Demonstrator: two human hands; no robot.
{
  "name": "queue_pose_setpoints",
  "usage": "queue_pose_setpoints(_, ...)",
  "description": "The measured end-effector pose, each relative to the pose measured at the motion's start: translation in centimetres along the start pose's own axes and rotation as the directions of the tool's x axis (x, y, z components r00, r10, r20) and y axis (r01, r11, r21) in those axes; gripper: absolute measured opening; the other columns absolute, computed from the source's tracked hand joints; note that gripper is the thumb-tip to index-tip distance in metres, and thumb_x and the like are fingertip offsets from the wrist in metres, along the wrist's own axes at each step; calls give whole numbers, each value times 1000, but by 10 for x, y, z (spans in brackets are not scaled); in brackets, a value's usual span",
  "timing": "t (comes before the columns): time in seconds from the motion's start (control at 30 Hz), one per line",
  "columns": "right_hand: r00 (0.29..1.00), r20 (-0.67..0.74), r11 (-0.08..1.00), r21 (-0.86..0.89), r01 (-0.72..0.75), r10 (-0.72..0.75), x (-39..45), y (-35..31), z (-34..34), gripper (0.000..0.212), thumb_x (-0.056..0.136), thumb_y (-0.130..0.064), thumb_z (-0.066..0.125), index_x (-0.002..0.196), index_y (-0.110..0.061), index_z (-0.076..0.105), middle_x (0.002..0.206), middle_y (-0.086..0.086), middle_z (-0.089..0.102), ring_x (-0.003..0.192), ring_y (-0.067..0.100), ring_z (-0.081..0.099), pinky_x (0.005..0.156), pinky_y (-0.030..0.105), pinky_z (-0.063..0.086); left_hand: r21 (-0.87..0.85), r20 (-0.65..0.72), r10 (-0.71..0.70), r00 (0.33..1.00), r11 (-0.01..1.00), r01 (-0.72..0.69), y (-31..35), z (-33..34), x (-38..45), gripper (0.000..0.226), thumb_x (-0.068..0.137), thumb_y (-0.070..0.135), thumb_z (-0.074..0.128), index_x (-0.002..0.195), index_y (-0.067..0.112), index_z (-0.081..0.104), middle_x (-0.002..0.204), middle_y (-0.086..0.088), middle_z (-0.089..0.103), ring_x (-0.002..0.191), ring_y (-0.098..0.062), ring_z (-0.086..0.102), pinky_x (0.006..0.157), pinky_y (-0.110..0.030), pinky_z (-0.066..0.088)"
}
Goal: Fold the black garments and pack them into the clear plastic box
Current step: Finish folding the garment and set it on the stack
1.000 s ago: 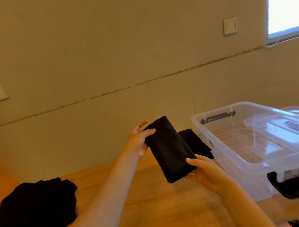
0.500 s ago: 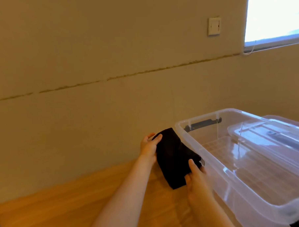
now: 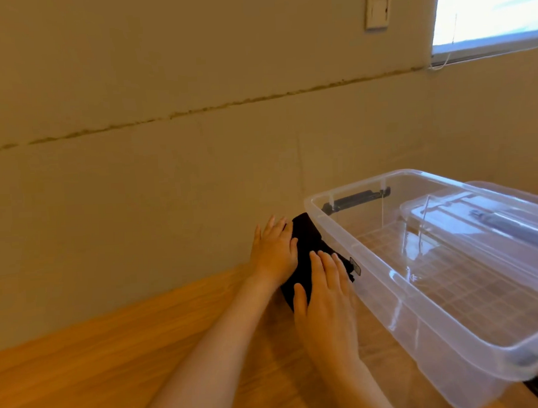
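A folded black garment [image 3: 306,243] lies on the wooden table [image 3: 114,364], tight against the left wall of the clear plastic box [image 3: 368,182]. My left hand [image 3: 274,250] rests flat on its left side, fingers straight. My right hand [image 3: 324,294] lies flat on its near part, fingers pointing away, thumb beside the near edge. Neither hand curls around the cloth. A small tag sticks out at the garment's right edge by the box wall. Nothing black shows inside the box.
The box has a black handle [image 3: 355,200] at its far end. A clear lid [image 3: 478,216] sits at its right side. The beige wall [image 3: 168,192] stands close behind the table, with a switch [image 3: 376,11] and a window [image 3: 487,9] above.
The garment was held in the air between both hands; it has come down beside the box, and both hands now lie flat on it. The view has swung right, losing the black pile on the left.
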State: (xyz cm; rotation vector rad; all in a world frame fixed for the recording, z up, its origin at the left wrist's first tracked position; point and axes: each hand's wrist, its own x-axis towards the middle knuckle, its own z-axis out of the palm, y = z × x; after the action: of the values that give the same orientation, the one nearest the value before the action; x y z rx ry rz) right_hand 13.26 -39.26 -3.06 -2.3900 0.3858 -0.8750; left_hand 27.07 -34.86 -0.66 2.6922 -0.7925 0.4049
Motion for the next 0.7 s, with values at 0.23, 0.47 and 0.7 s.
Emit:
queue_pose_setpoints(0.23,914,366,966,-240,-93,178,-3,4,-4,68,97,-51,16,148,-12,-8,156,4,-15,141,17,-20,115,44,-5,140,249,-46,968,990,11,0,-7,5,54,101,34,21,150,14,11,158,-1,7,146,-19,-2,117,-42,3)
queue_pose_setpoints(0.47,946,275,969,-222,-109,170,-1,9,-2,68,96,-52,13,148,-12,-8,155,6,-15,140,17,-23,113,44,-11,-58,99,-158,982,985,165,4,-4,-4,60,101,38,22,150,12,0,158,-4,-5,145,-18,-7,117,-37,-1)
queue_pose_setpoints(0.7,991,132,995,-99,12,1,-4,0,10,71,93,-52,11,139,-4,37,147,14,34,137,22,16,109,48,18,7,101,-167,981,986,167,-2,-30,-36,62,101,40,21,150,14,-6,158,-2,-10,145,-18,-12,117,-40,-3)
